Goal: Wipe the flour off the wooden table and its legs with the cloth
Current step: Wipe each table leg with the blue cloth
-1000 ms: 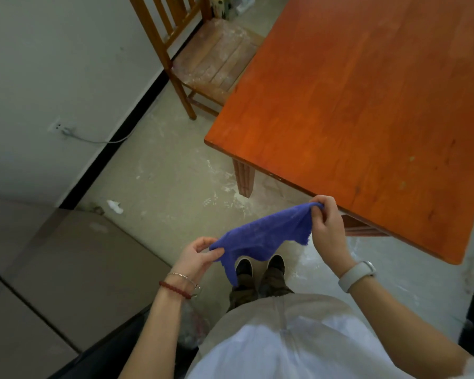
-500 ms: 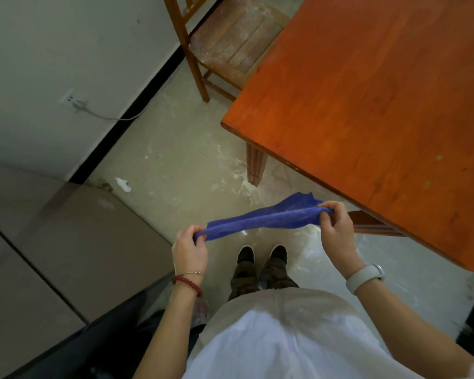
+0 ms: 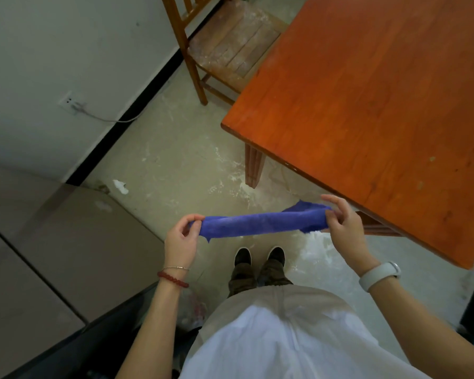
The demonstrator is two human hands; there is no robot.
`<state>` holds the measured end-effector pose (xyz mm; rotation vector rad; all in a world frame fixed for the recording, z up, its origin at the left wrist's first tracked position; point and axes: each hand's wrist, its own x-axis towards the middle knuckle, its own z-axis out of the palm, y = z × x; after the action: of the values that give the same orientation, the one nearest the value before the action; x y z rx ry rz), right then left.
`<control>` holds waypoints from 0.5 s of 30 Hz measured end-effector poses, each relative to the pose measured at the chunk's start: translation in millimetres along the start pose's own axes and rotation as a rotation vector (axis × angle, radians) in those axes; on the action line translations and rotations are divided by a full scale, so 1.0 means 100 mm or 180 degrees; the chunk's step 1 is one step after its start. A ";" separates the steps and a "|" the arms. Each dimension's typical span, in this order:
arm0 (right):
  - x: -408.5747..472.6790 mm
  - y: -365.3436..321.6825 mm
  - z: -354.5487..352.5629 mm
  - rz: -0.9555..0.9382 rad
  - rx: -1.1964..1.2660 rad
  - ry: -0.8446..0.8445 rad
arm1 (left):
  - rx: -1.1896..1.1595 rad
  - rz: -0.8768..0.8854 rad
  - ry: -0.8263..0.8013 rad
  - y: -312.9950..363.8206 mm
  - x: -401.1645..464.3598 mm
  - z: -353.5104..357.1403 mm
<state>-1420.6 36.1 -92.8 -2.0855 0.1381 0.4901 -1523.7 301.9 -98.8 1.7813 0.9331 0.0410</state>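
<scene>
A blue cloth (image 3: 260, 222) is stretched flat between my two hands, above the floor in front of my feet. My left hand (image 3: 182, 240) pinches its left end and my right hand (image 3: 345, 228) pinches its right end. The orange wooden table (image 3: 381, 105) fills the upper right, its near corner just right of my right hand. One table leg (image 3: 253, 168) stands under the left corner, with flour scattered on the floor around its foot. A faint pale haze lies on the tabletop's far part.
A wooden chair (image 3: 230, 47) dusted with flour stands at the table's far left side, near the wall. A wall socket with a cable (image 3: 71, 103) is on the left. A brown cabinet top (image 3: 52, 242) lies at the lower left.
My hands moved apart and pulled the hanging cloth into a taut strip. The view shifted slightly left, so the table sits further right in the frame.
</scene>
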 end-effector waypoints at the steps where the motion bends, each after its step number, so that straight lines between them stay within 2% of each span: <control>1: 0.00 0.01 -0.04 -0.0041 -0.0199 -0.0079 | 0.0012 0.0018 -0.0117 0.03 -0.01 -0.03; 3: 0.00 0.02 -0.10 -0.0191 -0.0553 -0.0233 | 0.0185 0.0156 -0.0319 0.04 -0.01 -0.09; 6: 0.01 0.00 -0.13 -0.0444 -0.1140 -0.0490 | 0.1222 0.0452 -0.0608 -0.01 0.01 -0.13; 8: 0.00 -0.02 -0.11 -0.0547 -0.1605 -0.0631 | 0.1718 0.0551 -0.0481 -0.02 0.00 -0.12; 12: 0.00 -0.02 -0.11 -0.0846 -0.1832 -0.0293 | 0.1471 0.0566 -0.0219 0.01 0.01 -0.13; 15: 0.00 -0.06 -0.10 -0.0738 -0.1290 -0.0352 | 0.1107 0.0312 -0.0319 0.06 0.00 -0.12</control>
<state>-1416.3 30.5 -83.5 -2.4216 -0.2880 0.5213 -1525.5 310.6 -88.8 2.1283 0.8157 -0.1556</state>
